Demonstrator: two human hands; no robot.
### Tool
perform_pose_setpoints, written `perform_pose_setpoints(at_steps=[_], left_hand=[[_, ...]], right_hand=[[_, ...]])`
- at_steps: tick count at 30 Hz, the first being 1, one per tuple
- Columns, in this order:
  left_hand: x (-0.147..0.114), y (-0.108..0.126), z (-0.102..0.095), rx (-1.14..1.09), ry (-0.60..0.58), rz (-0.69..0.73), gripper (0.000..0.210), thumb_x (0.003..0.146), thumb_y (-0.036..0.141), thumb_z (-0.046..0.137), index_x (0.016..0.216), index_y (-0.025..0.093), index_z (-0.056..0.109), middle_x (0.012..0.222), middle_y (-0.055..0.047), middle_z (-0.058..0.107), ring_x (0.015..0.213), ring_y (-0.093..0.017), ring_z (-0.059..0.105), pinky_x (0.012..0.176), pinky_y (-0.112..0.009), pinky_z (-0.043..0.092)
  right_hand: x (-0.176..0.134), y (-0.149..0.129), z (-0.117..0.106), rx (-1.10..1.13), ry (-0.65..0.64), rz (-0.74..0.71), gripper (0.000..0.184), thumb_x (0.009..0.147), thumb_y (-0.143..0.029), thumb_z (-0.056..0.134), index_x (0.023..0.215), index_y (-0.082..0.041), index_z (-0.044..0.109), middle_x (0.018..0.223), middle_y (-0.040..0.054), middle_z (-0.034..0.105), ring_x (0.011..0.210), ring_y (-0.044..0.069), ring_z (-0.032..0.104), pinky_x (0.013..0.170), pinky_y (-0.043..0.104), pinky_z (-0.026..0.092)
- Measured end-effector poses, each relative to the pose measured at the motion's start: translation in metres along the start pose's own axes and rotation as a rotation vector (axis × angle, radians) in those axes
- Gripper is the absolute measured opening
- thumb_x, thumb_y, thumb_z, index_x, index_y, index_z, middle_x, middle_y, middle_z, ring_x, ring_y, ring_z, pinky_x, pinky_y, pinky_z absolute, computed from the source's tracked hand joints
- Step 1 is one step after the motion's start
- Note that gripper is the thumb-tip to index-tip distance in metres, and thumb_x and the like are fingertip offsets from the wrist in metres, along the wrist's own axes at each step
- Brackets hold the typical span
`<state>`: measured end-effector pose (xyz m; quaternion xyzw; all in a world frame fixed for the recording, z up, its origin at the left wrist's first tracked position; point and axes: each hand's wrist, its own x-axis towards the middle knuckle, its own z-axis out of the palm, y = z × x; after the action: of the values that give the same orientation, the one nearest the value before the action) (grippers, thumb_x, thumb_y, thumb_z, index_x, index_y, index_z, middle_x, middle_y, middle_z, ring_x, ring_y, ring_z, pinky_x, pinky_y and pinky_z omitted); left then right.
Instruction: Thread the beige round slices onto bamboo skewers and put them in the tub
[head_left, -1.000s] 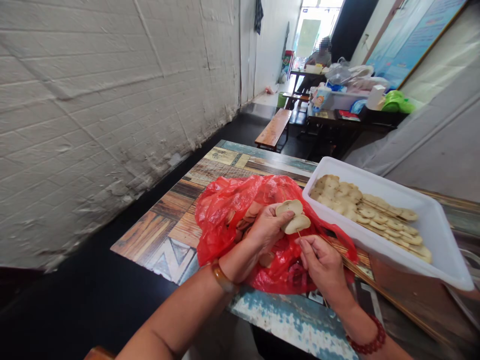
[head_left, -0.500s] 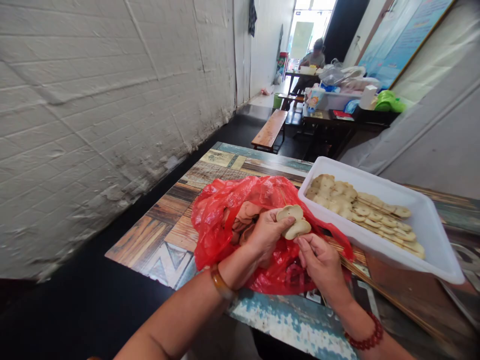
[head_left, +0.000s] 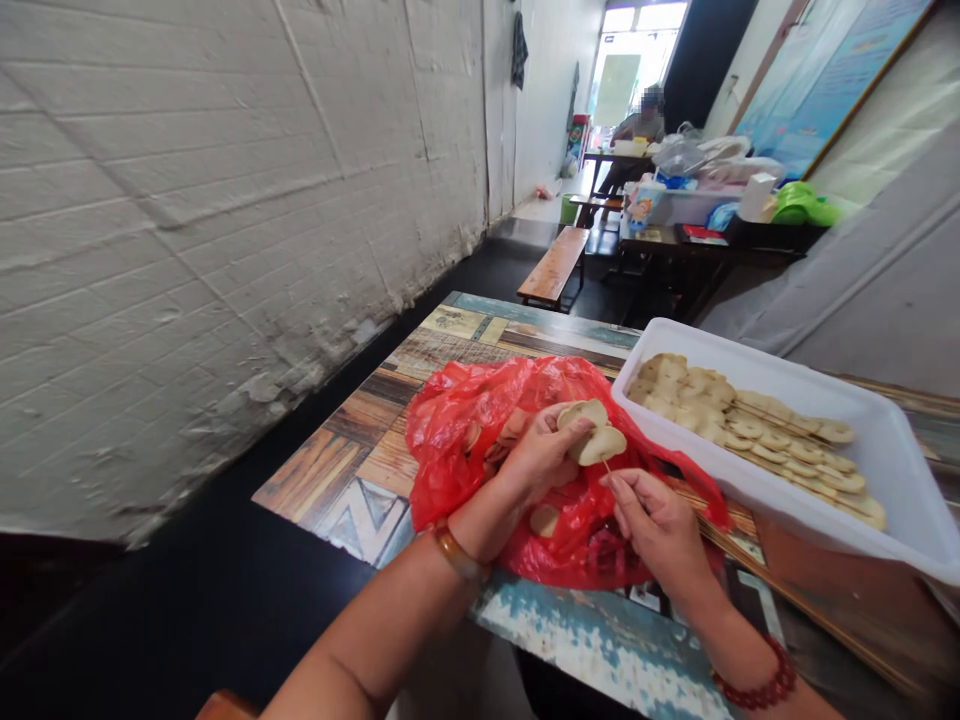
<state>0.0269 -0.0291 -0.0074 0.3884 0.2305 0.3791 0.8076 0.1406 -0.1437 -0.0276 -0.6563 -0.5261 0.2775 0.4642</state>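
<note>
Over the red plastic bag (head_left: 465, 400), my left hand (head_left: 544, 450) is closed on pale round slices (head_left: 600, 445), pinched between thumb and fingers. A thin wooden skewer (head_left: 606, 464) runs from the lower slice down to my right hand (head_left: 652, 515), whose thumb and fingertips are closed on it. More brownish round slices (head_left: 510, 428) lie inside the open bag, partly hidden by my left hand. A single pale slice (head_left: 544, 520) shows lower in the bag, below my left wrist.
To the right, a white plastic tub (head_left: 795, 385) holds rows of skewered slices (head_left: 757, 430). Loose skewers (head_left: 817, 605) lie on the patterned table (head_left: 360, 405) near my right forearm. Beyond are a bench (head_left: 555, 265), a cluttered table (head_left: 660, 238) and a seated person (head_left: 641, 125).
The view has shifted, so everything sits slightly further right. My right hand has drawn a little away from the slices, baring a short length of skewer. A pale slice now shows low in the bag.
</note>
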Motion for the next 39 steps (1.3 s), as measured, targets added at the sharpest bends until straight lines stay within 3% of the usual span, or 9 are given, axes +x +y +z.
perform_pose_setpoints(at_steps=[4,8,12,16,19,25,32,35,39], left_hand=[[-0.003,0.007,-0.005,0.017,0.113,0.083,0.049,0.062,0.036,0.077,0.102,0.015,0.059,0.085,-0.005,0.067,0.068,-0.012,0.061,0.064,-0.023,0.047],[-0.027,0.015,-0.010,0.167,0.135,0.129,0.041,0.068,0.040,0.070,0.098,0.014,0.059,0.080,-0.006,0.067,0.066,-0.013,0.062,0.065,-0.026,0.046],[-0.062,0.013,-0.024,0.679,0.183,0.187,0.021,0.077,0.033,0.059,0.084,0.014,0.063,0.067,-0.002,0.062,0.058,-0.011,0.054,0.059,-0.024,0.041],[-0.087,0.004,-0.035,1.350,0.124,0.245,0.011,0.076,0.023,0.058,0.078,0.017,0.066,0.076,-0.003,0.062,0.072,-0.015,0.055,0.069,-0.027,0.040],[-0.096,-0.004,-0.035,1.550,0.104,0.235,0.010,0.074,0.022,0.060,0.081,0.018,0.066,0.080,-0.003,0.059,0.077,-0.016,0.053,0.070,-0.028,0.039],[-0.097,-0.018,-0.036,1.466,0.112,0.286,0.005,0.070,0.012,0.058,0.070,0.017,0.059,0.075,-0.001,0.055,0.073,-0.014,0.049,0.067,-0.026,0.037],[-0.091,-0.020,-0.038,0.787,0.247,0.197,0.013,0.067,0.022,0.064,0.074,0.014,0.056,0.065,0.002,0.054,0.059,-0.009,0.047,0.059,-0.021,0.035],[-0.097,-0.013,-0.036,0.602,0.218,0.159,0.028,0.065,0.028,0.069,0.087,0.012,0.060,0.072,-0.001,0.059,0.064,-0.009,0.052,0.064,-0.022,0.039],[-0.104,-0.005,-0.035,0.758,0.037,0.101,0.029,0.069,0.027,0.066,0.094,0.012,0.063,0.073,-0.001,0.059,0.063,-0.010,0.052,0.062,-0.022,0.039]], right_hand=[[0.002,0.002,-0.008,0.003,0.075,-0.026,0.030,0.090,-0.045,0.046,0.090,-0.019,0.061,0.050,-0.0062,0.047,0.041,0.010,0.045,0.043,0.022,0.036],[0.005,0.005,-0.014,0.071,0.083,-0.061,0.034,0.089,-0.049,0.045,0.093,-0.019,0.061,0.055,-0.0051,0.049,0.040,0.011,0.046,0.042,0.023,0.038],[0.004,0.002,-0.017,0.085,0.038,-0.104,0.037,0.087,-0.051,0.046,0.090,-0.018,0.062,0.055,-0.0041,0.049,0.042,0.012,0.047,0.041,0.024,0.038],[0.001,-0.002,-0.018,0.062,0.022,-0.154,0.036,0.087,-0.051,0.046,0.085,-0.019,0.063,0.053,-0.0042,0.050,0.042,0.012,0.048,0.042,0.024,0.038],[0.000,-0.001,-0.018,0.039,0.018,-0.178,0.037,0.088,-0.051,0.045,0.083,-0.019,0.063,0.051,-0.0041,0.051,0.041,0.012,0.048,0.042,0.023,0.038],[0.004,0.005,-0.020,0.014,0.048,-0.190,0.039,0.088,-0.051,0.044,0.083,-0.018,0.064,0.050,-0.0036,0.051,0.042,0.013,0.049,0.043,0.024,0.037],[0.005,0.007,-0.021,0.037,0.058,-0.167,0.037,0.088,-0.049,0.044,0.082,-0.018,0.062,0.052,-0.0033,0.051,0.040,0.012,0.047,0.041,0.024,0.035],[0.004,0.005,-0.022,0.042,0.048,-0.165,0.037,0.089,-0.049,0.043,0.084,-0.017,0.062,0.053,-0.0033,0.051,0.039,0.012,0.047,0.041,0.024,0.035],[0.002,0.003,-0.022,0.033,0.050,-0.176,0.037,0.089,-0.048,0.043,0.082,-0.017,0.061,0.053,-0.0024,0.052,0.041,0.012,0.048,0.043,0.024,0.035]])
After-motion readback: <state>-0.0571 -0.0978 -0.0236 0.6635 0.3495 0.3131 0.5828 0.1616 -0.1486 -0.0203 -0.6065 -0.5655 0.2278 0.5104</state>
